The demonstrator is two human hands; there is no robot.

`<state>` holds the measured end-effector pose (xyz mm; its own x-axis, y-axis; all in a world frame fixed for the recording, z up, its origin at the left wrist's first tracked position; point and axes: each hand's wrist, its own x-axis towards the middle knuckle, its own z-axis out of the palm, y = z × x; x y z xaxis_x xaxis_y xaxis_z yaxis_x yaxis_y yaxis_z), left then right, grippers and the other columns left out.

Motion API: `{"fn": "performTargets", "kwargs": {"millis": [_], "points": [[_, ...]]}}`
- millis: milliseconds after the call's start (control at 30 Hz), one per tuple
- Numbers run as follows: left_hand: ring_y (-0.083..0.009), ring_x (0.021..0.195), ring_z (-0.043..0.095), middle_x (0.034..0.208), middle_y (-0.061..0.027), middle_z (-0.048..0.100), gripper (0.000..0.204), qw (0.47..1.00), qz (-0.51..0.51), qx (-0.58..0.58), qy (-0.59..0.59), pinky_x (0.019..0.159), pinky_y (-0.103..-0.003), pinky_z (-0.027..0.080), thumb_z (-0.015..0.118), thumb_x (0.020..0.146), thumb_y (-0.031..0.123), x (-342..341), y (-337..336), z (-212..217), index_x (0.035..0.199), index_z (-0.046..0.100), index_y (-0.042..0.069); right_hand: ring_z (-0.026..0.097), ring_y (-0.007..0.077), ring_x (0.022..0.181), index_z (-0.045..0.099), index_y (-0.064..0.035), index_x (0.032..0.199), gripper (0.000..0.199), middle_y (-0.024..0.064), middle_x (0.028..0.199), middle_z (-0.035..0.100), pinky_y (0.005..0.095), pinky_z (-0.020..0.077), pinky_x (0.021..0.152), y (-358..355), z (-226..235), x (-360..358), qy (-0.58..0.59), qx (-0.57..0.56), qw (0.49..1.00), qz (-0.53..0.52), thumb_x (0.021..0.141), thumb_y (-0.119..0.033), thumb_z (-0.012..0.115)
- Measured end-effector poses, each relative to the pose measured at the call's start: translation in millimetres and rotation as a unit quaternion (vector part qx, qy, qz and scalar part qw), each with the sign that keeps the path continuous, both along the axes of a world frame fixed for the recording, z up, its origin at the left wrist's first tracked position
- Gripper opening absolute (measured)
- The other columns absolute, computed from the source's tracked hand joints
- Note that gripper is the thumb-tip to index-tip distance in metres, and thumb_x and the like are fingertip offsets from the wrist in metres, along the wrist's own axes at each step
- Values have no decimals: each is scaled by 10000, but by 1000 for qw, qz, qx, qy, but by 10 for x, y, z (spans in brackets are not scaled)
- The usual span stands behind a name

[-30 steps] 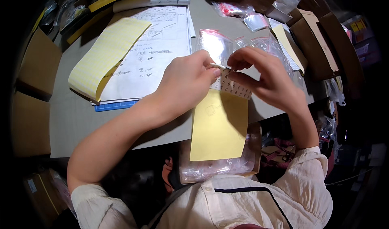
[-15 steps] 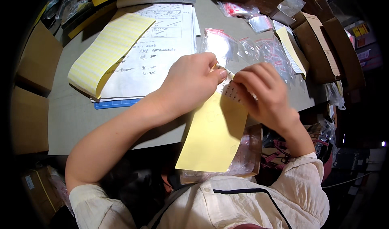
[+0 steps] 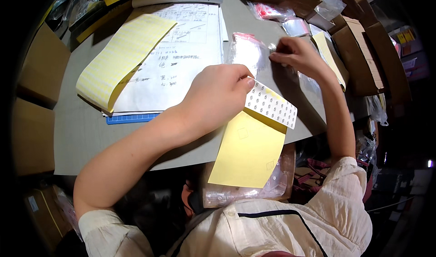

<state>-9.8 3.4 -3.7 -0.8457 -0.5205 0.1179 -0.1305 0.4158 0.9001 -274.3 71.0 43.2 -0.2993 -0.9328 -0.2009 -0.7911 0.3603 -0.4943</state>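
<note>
My left hand [image 3: 215, 93] pinches the upper left corner of a sheet of small white printed stickers [image 3: 271, 104]. Its yellow backing [image 3: 247, 154] hangs down past the table edge. Farther right, my right hand [image 3: 300, 59] is held over the small clear zip bags, its thumb and fingers pressed together. A pale speck shows at those fingertips, too small to name. Just left of them lies a stack of clear zip bags [image 3: 249, 52] with red seal strips. The hand and forearm hide much of the loose bags beneath.
Handwritten papers [image 3: 190, 66] lie on a blue cutting mat [image 3: 131, 119] at left, topped by a curled yellow label strip [image 3: 122, 57]. An open carton [image 3: 359, 52] stands at right. Below the table edge, a box holds filled clear bags [image 3: 227, 194].
My right hand has left the sticker sheet and moved up and away to the bags. My left hand keeps its hold, and more of the sticker rows now shows.
</note>
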Motion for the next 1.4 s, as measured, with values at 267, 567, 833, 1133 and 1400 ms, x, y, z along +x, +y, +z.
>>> {"fn": "performTargets", "kwargs": {"millis": [267, 567, 833, 1133, 1400], "points": [[-385, 872, 730, 904, -227, 754, 271, 999, 14, 29, -29, 811, -458, 554, 641, 981, 246, -5, 17, 95, 1025, 729, -6, 615, 76, 902, 669, 0, 1055, 200, 20, 985, 665, 248, 508, 837, 73, 31, -127, -159, -119, 977, 75, 940, -121, 778], [-94, 671, 576, 731, -44, 660, 211, 999, 7, 41, -4, 644, -289, 474, 677, 1014, 191, 5, 33, 50, 992, 679, -19, 646, 166, 816, 607, 32, 1061, 193, 120, 884, 684, 323, 540, 775, -160, -192, 196, 93, -166, 973, 128, 932, -48, 727], [-97, 684, 582, 744, -59, 674, 233, 1000, 15, 27, -3, 646, -294, 471, 683, 1014, 208, 9, 17, 22, 992, 682, -24, 620, 151, 786, 645, 8, 996, 418, 80, 834, 660, 311, 498, 677, 88, -80, -150, 112, -47, 993, 2, 869, -308, 887], [-96, 663, 534, 725, -46, 644, 228, 999, 9, 3, 32, 617, -303, 430, 679, 1020, 204, 24, 23, 20, 954, 659, -14, 626, 152, 799, 668, 12, 1045, 313, 85, 906, 703, 307, 506, 710, 759, 162, 103, 7, -201, 979, -10, 974, -271, 782], [-390, 736, 689, 776, -231, 689, 281, 998, 20, -31, 46, 692, -451, 517, 646, 1006, 256, 43, 122, 63, 936, 662, -15, 450, 453, 1405, 494, -24, 1488, 511, 268, 1555, 433, 510, 372, 1173, 1625, -355, 444, 285, -151, 946, 22, 1053, -249, 636]]}}
